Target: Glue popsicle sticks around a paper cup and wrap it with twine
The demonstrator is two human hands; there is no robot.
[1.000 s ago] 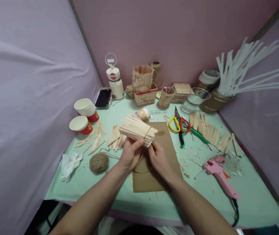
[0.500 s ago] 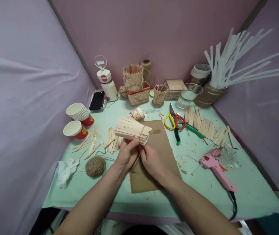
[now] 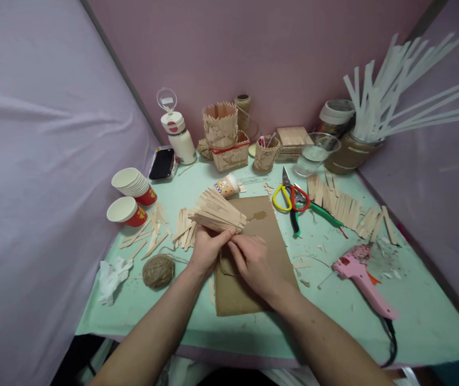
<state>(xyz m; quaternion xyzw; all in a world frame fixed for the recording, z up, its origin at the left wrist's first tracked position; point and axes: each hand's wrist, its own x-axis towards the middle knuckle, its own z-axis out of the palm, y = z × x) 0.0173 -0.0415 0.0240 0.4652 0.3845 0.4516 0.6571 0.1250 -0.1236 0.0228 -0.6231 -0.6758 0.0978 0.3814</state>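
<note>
A flared cup covered in wooden sticks (image 3: 219, 210) lies tilted on its side above the cardboard sheet (image 3: 235, 300), its narrow end toward the right. My left hand (image 3: 207, 250) is closed around its underside, with the thumb near the narrow end. Close against that end, my right hand (image 3: 256, 264) is pinched shut on the twine (image 3: 226, 272), which hangs in a loose loop below the fingers. The pinched fingertips are partly hidden. A ball of twine (image 3: 158, 271) sits left of my left forearm, a strand running from it toward my hands.
Right of the cardboard lie scissors (image 3: 290, 197), green-handled pliers (image 3: 326, 214) and a pink glue gun (image 3: 366, 284). Loose sticks (image 3: 185, 228) and red paper cups (image 3: 127, 212) stand left. Stick-covered baskets (image 3: 229, 153) and a clear cup of water (image 3: 313, 155) are at the back.
The stick-covered cup has turned so its narrow end faces away more. My right hand has shifted slightly right and up, its fingers curled more. The view has moved a little.
</note>
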